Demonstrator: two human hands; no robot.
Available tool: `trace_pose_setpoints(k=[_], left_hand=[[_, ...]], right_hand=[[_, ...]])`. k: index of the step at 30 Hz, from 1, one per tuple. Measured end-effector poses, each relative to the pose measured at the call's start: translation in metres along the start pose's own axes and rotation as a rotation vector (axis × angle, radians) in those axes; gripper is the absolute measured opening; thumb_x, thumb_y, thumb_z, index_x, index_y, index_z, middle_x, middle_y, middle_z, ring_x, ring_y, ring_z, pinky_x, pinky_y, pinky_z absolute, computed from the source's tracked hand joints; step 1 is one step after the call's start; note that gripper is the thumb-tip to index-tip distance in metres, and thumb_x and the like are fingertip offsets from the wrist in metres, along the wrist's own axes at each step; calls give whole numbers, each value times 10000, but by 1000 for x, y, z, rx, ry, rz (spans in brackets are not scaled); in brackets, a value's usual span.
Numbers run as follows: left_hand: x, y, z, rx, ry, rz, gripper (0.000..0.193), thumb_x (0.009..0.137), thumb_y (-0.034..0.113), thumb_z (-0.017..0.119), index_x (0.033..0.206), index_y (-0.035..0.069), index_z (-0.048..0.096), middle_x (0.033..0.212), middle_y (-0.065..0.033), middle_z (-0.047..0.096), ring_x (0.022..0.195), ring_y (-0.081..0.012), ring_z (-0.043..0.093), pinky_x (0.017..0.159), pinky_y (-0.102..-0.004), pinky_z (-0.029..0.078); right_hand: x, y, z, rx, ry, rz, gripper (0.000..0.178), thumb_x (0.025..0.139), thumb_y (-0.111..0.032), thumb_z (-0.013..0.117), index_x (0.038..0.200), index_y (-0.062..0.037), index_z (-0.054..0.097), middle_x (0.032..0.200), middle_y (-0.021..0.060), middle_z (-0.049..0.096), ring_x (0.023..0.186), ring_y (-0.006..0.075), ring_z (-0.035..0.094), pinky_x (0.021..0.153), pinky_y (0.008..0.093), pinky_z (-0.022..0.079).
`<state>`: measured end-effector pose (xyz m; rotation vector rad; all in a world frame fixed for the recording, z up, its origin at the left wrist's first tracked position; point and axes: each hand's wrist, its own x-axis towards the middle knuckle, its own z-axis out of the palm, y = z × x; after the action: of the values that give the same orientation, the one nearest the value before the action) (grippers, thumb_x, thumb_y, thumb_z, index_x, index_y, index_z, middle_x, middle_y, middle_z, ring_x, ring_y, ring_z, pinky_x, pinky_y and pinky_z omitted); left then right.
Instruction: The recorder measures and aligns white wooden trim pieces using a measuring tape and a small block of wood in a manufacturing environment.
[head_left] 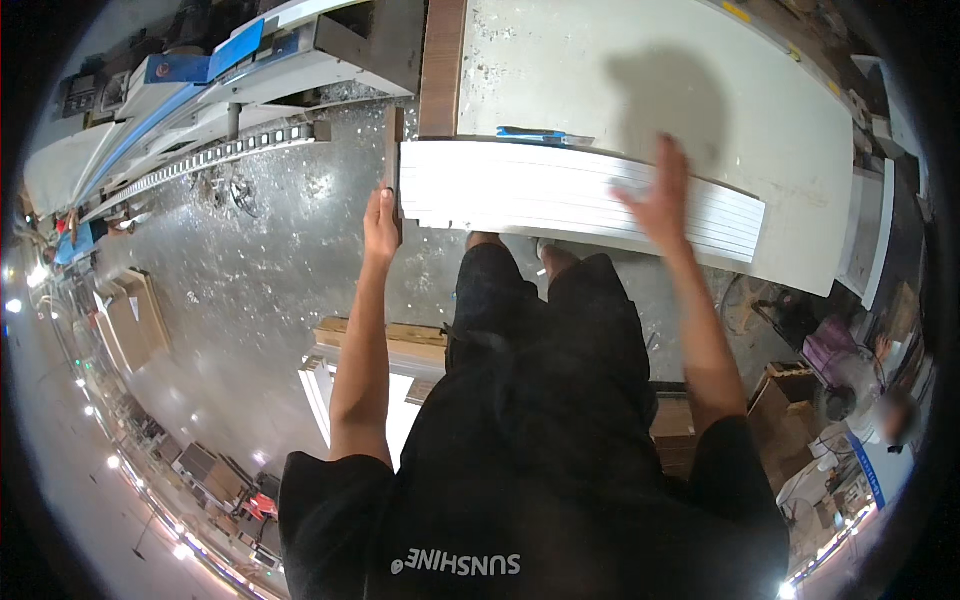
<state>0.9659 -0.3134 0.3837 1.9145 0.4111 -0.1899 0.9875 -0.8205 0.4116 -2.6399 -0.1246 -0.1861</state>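
A row of long white strips [510,185], lying side by side, stretches along the near edge of the pale table [560,60]. At their left end my left hand [381,232] is closed on a narrow brown strip [393,150], which stands against the ends of the white strips. My right hand [660,205] is over the right half of the row, thumb apart and fingers stretched out, slightly blurred. Whether it touches the white strips I cannot tell. Just beyond the row lies a blue utility knife [535,134].
A dark brown board [441,70] edges the table on the left. Further left is a long machine [270,75] above a scrap-strewn floor [270,250]. White panels [400,410] lie behind my left arm. Another person [880,405] is at the far right.
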Motion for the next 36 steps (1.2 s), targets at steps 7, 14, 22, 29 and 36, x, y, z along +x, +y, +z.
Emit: trace_pose_setpoints(k=[7,14,22,29,36], left_hand=[[3,-16,-3,-42,-15,38,544,1202,390,443,1484,-34,634,1189,-108,664,1089,-191,602,996,-360,491],[-1,18,4,168,-4,121,523,1194,360,431,1508,-20,607,1078,-178,670,1016,-283,625,973,-396,496],[4,1,3,76,16,171,486,1162,327,476,1537,51,617,1083,-213,680,1017,-367,651,965,-452,521],[5,1,2,-11,-10,117,465,1140,300,552,1521,48,641,1102,-175,625,1016,-324,622,958,-423,509],[11,2,-2,16,-50,59,459,1125,281,594,1514,42,646,1098,-174,606,1005,-317,615,942,-412,510]], right_hand=[[65,-229,95,-104,-493,-360,1501,597,-685,952,1727,-15,225,1786,205,242,1679,371,175,1356,653,50],[65,-228,120,-177,-559,-311,1454,590,-676,917,1680,46,281,1692,257,331,1577,413,317,1239,720,199],[60,-227,132,-143,-588,-326,1467,585,-634,936,1692,40,249,1678,247,319,1546,430,310,1232,690,190],[64,-224,130,-140,-555,-400,1481,587,-667,930,1700,15,229,1755,242,226,1579,438,277,1239,695,160],[61,-227,138,-202,-570,-396,1478,580,-622,935,1709,-4,207,1636,238,345,1487,452,342,1212,700,228]])
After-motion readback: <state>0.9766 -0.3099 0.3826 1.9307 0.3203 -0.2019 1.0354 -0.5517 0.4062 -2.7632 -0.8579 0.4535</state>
